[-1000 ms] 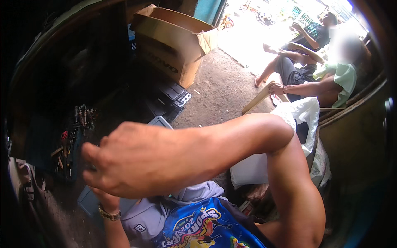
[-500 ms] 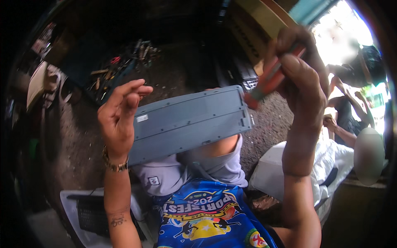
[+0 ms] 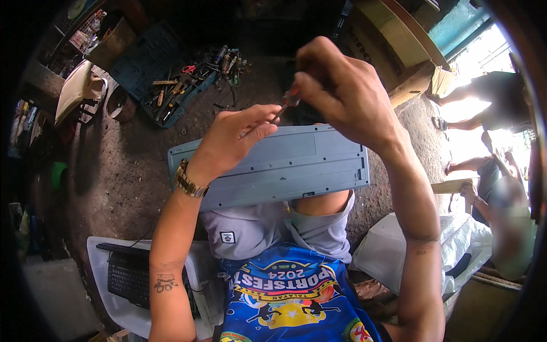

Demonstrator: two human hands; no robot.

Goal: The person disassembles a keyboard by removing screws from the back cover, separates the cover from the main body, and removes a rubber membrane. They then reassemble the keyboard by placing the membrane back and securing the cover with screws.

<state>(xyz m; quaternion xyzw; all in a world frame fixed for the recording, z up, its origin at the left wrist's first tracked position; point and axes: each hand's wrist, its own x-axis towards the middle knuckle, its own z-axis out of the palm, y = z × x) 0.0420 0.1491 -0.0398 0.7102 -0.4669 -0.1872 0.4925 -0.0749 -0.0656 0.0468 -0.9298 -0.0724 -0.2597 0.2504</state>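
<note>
Across my lap lies a grey computer keyboard (image 3: 273, 171), its underside with small screw holes facing up. My right hand (image 3: 342, 94) is closed around the red handle of a screwdriver (image 3: 292, 98), raised above the keyboard's far edge. The thin shaft points down and left to my left hand (image 3: 236, 134), whose thumb and forefinger close around its lower end. Whether something small sits at the tip I cannot make out. The left wrist, with its gold watch (image 3: 189, 181), hangs over the keyboard's left part.
An open tool case (image 3: 165, 102) with several hand tools lies on the floor ahead. At lower left, a white bin (image 3: 108, 302) holds a black keyboard (image 3: 128, 279). White sacking (image 3: 461, 233) lies to the right, a cardboard box (image 3: 393, 51) beyond. People (image 3: 484, 108) are at the far right.
My right hand has brought the screwdriver left and inward from the keyboard's right end. My left hand has moved right, and its fingers have closed at the shaft.
</note>
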